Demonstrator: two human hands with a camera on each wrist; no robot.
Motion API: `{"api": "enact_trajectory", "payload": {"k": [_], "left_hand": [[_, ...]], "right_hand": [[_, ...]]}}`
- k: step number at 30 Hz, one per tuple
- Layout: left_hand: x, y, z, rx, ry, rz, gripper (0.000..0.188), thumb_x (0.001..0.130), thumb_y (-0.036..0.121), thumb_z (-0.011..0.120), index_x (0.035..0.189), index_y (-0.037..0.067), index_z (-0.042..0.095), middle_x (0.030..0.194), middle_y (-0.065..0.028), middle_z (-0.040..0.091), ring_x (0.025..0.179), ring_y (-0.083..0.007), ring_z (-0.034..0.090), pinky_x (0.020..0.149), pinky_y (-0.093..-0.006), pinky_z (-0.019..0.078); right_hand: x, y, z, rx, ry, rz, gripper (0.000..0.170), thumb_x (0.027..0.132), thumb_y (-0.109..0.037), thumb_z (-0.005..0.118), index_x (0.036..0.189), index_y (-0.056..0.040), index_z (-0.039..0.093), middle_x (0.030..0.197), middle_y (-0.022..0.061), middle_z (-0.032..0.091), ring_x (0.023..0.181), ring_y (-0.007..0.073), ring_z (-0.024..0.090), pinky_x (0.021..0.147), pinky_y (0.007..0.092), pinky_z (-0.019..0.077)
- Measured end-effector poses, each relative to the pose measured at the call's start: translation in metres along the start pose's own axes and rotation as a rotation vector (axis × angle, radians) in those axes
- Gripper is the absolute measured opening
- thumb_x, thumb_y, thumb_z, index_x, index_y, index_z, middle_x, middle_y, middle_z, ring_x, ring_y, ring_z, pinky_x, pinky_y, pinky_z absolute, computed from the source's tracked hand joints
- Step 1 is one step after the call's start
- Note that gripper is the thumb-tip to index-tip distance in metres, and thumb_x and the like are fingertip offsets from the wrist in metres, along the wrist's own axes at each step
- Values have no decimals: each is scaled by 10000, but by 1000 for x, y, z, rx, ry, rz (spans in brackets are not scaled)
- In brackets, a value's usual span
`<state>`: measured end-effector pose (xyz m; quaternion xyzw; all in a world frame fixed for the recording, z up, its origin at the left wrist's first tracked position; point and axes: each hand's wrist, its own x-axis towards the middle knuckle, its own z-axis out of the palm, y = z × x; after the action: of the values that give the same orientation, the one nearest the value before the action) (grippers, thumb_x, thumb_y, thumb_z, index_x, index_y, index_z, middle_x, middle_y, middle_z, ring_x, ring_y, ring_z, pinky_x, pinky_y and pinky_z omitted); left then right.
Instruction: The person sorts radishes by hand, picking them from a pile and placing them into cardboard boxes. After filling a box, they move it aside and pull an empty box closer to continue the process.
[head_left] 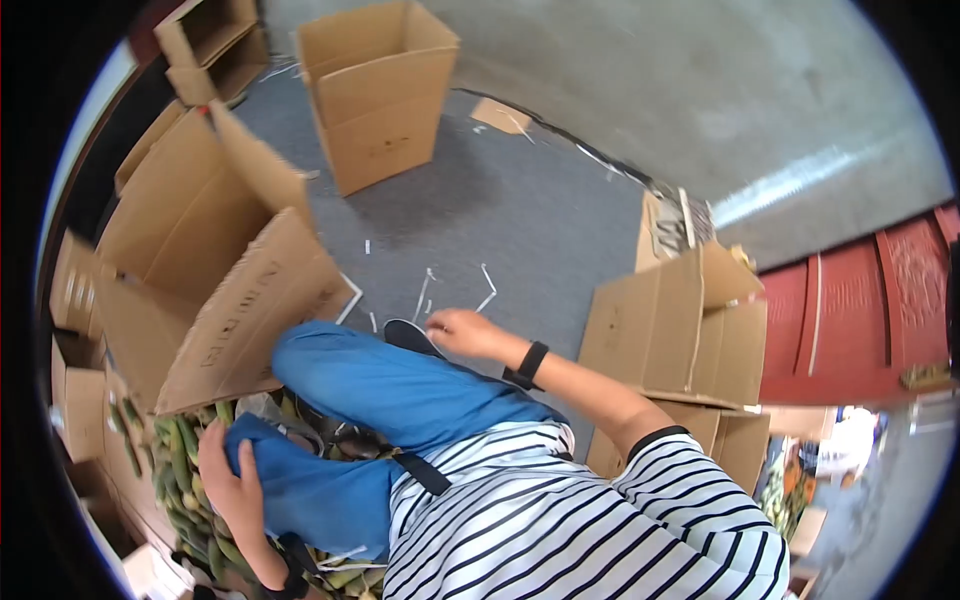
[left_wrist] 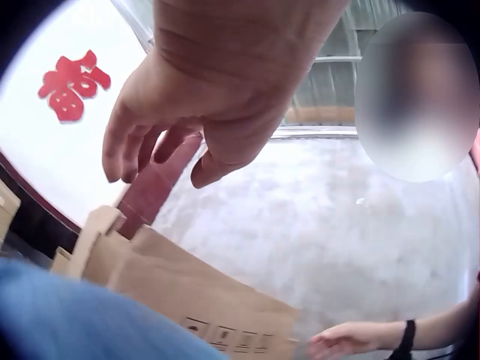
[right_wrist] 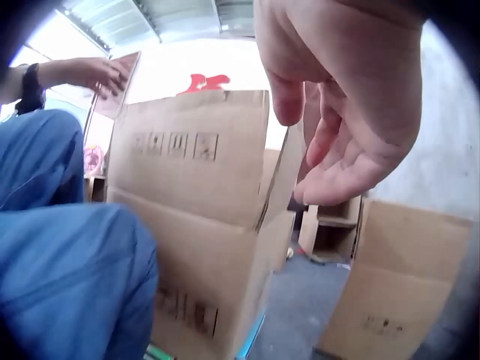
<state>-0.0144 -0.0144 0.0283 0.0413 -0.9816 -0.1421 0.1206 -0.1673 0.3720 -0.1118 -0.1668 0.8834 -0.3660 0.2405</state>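
My left hand (head_left: 232, 490) is beside the blue-trousered knee (head_left: 275, 470), above a pile of green vegetables (head_left: 185, 470); in the left wrist view the hand (left_wrist: 210, 97) hangs with bent, relaxed fingers and holds nothing. My right hand (head_left: 465, 333) is over the other leg, near a dark shoe (head_left: 408, 338). Its fingers are loosely curled around nothing in the right wrist view, where the hand (right_wrist: 341, 105) hangs in front of an open cardboard box (right_wrist: 187, 165). That box (head_left: 250, 310) stands open in front of the knees, with printed marks on its flap.
Another open box (head_left: 380, 120) stands farther off on the grey floor (head_left: 400, 230). More boxes (head_left: 645, 325) are stacked at the right, beside a red panel (head_left: 870, 310). White strips (head_left: 488, 285) and a cardboard scrap (head_left: 502, 116) lie on the floor.
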Motion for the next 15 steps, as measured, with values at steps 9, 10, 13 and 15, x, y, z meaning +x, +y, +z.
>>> {"api": "enact_trajectory", "payload": {"k": [9,10,13,15], "left_hand": [[-2,21,3,273,-94,123,387,847,177,613,1182,-7,557,1176,-185,578,1102,-365,509,1007,-441,343],[-3,20,4,274,-88,126,386,843,173,617,1180,-5,559,1171,-182,581,1100,-361,512,1007,-442,345],[-10,18,7,274,-68,129,387,836,169,625,1177,-1,561,1162,-176,587,1096,-354,516,1006,-442,347],[-11,17,6,275,-60,123,389,832,168,630,1176,1,562,1157,-173,591,1094,-352,518,1007,-441,348]], "right_hand": [[-39,-24,10,-234,-169,-54,394,923,-315,461,947,27,655,967,226,652,907,378,633,787,454,499],[-38,-30,11,-331,-180,-58,341,904,-253,478,918,38,655,949,235,647,890,373,638,772,451,503],[-38,-43,27,-509,15,-211,215,835,-171,527,881,15,625,919,195,635,902,340,625,739,436,508],[-44,-57,32,-467,137,-249,200,800,-151,542,898,12,603,931,199,624,894,332,625,728,425,512]]}}
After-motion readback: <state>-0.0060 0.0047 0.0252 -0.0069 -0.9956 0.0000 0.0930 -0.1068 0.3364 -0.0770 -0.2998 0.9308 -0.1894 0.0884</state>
